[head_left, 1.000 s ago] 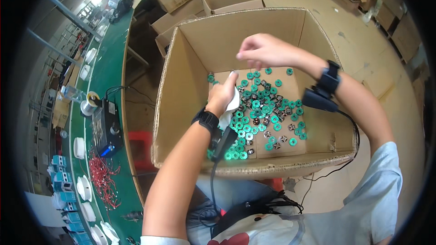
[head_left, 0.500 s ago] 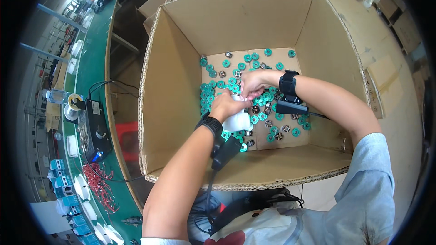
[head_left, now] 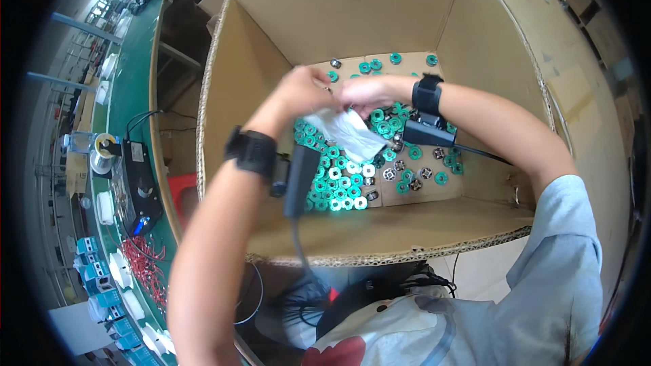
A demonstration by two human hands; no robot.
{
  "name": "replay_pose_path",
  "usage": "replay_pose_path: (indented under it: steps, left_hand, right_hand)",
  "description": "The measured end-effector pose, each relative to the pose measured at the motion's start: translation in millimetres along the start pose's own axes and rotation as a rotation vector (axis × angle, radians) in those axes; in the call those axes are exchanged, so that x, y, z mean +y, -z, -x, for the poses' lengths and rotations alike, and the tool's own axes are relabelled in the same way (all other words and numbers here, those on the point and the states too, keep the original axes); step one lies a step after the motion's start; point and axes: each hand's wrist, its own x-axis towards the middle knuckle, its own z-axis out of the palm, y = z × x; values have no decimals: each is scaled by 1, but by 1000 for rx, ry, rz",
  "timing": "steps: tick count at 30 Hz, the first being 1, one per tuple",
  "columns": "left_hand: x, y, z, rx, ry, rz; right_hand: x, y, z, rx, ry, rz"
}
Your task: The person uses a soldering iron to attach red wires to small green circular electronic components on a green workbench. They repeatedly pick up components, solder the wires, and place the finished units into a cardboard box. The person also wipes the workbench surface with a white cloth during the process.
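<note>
A thin white plastic bag (head_left: 354,137) hangs crumpled inside the cardboard box, above many small green ring-shaped parts (head_left: 337,186). My right hand (head_left: 366,92) is closed, its fingers pinching the bag's upper end. Beside it, my left hand (head_left: 303,92) is curled and slightly blurred at the bag's upper left. A small dark bit shows by its fingertips; what this hand grips is hidden. Among the green rings lie several bare metal ones (head_left: 389,174).
Tall walls of the cardboard box (head_left: 366,10) surround both hands. At left runs a green workbench (head_left: 139,74) with a black device (head_left: 140,183), a wire spool (head_left: 103,146) and red wires (head_left: 144,264). Cables trail from the black straps (head_left: 252,152) on my wrists.
My left hand has moved up and to the left, to the bag's top. My right hand has shifted slightly up and left. The bag is now spread and slanted, uncovering more green rings.
</note>
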Motion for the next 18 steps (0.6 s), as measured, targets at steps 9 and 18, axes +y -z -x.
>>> replay_pose_path:
  steps: [9,18]
  left_hand:
    - [72,70,251,53,-294,572]
    - [92,-74,429,-40,-825,2023]
  right_hand:
    - [-129,-28,70,194,607,297]
    - [-167,-208,156,-175,635,99]
